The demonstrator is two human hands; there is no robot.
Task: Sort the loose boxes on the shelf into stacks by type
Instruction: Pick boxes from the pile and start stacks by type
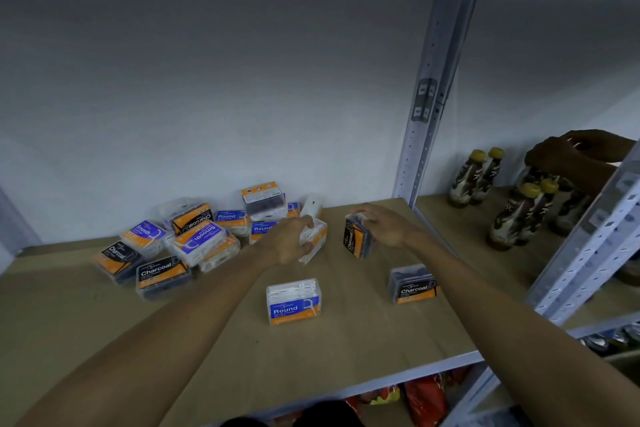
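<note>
Nearest on the shelf board (332, 350), two boxes stand alone as the seeds of stacks: a Round box (293, 303) near the middle and a Charcoal box (412, 285) to its right, well apart from it. Just beyond them both hands are loaded. The left hand (289, 241) holds a clear box (316, 236) with an orange band, its fingers (306, 248) curled round the near side; the label faces away, so its type cannot be read. The right hand (386, 224) grips a second Charcoal box (357, 236) from above, tipped on end, fingers wrapped over its top. The step in hand looks like bringing each box to its matching seed. To do it well, the right hand should turn its box flat, label facing the same way as the near one, and set it squarely on top so the edges line up; these smooth plastic cases will likely slide if put down askew. The left hand should read its label before choosing a spot. Farther back on the left lies the unsorted pile (180, 239) of Smooth, Charcoal and Round boxes, overlapping near the wall (207, 80), so most of the job remains. Far right, past the upright post (429, 97), another person's hand (568, 152) rests on bottles (512, 218).
</note>
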